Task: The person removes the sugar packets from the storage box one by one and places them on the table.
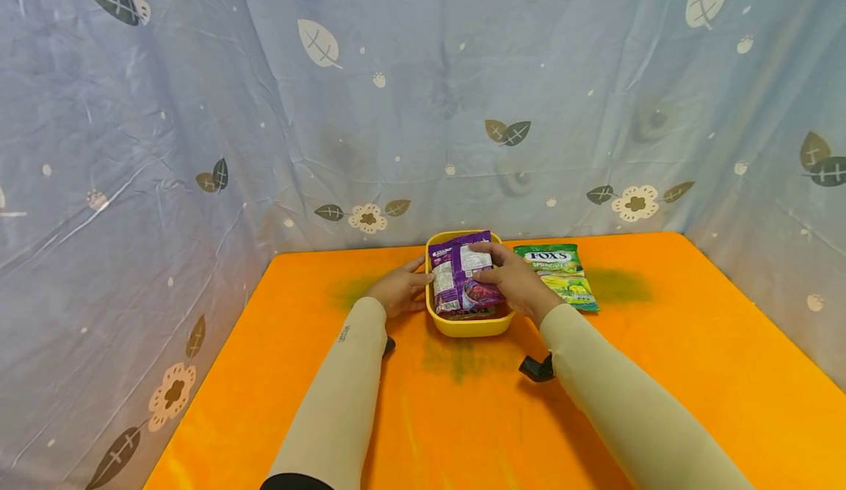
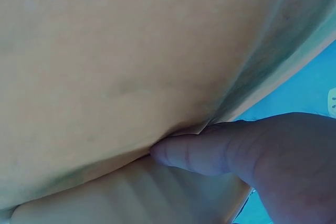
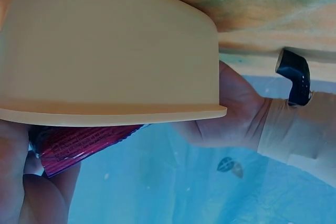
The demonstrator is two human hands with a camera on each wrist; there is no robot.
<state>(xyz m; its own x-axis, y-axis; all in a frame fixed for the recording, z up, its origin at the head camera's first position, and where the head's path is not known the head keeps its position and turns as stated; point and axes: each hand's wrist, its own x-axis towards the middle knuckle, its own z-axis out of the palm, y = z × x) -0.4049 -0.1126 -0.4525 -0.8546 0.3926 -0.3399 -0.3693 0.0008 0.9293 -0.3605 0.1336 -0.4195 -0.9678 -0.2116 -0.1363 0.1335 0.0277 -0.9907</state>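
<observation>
A yellow plastic basket stands near the table's back edge. My left hand holds its left side, the thumb at the rim. My right hand grips a purple candy packet by its right side, thumb and fingers on its printed back. The packet lies tilted in the mouth of the basket, and in the right wrist view its purple end sticks out past the rim. Under it shows part of another packet with FOX'S lettering, mostly hidden.
Right of the basket, a green and yellow FOX'S candy bag lies flat on the orange table, partly behind my right hand. Blue patterned curtains enclose the back and both sides. Black wrist-worn pieces jut from the sleeves.
</observation>
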